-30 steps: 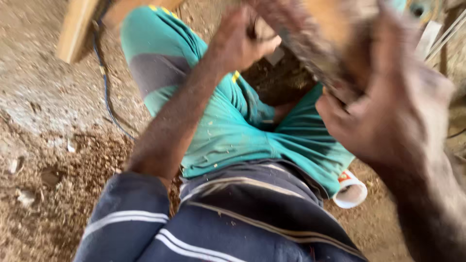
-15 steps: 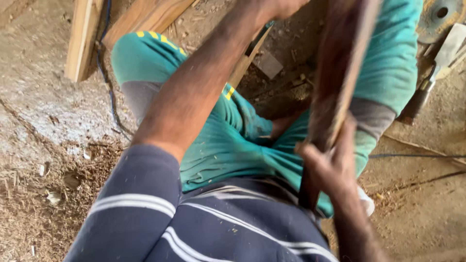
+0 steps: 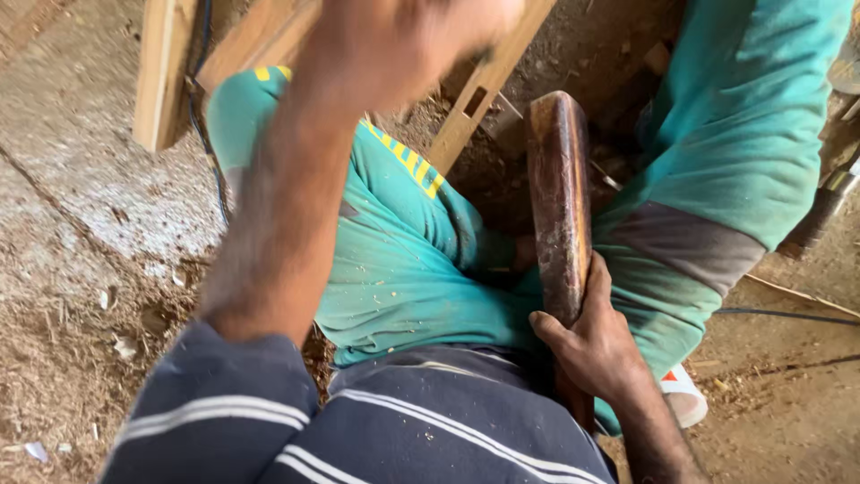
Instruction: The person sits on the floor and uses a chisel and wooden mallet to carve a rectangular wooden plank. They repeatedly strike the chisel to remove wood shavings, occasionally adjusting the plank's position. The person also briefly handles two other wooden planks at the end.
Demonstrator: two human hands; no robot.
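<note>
Gripping the dark wooden mallet [image 3: 557, 206] low on its handle, my right hand [image 3: 591, 345] has brought it upright between my knees, down from its swing a moment ago. My left hand [image 3: 403, 40] is raised and blurred, grip unreadable. Below, the notched timber [image 3: 488, 94] lies across sawdust-strewn ground [image 3: 63, 376].

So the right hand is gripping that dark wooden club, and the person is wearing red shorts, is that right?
Not quite. The right hand does grip the dark wooden club, but the head view shows the shorts are teal green with yellow trim, not red.
</note>
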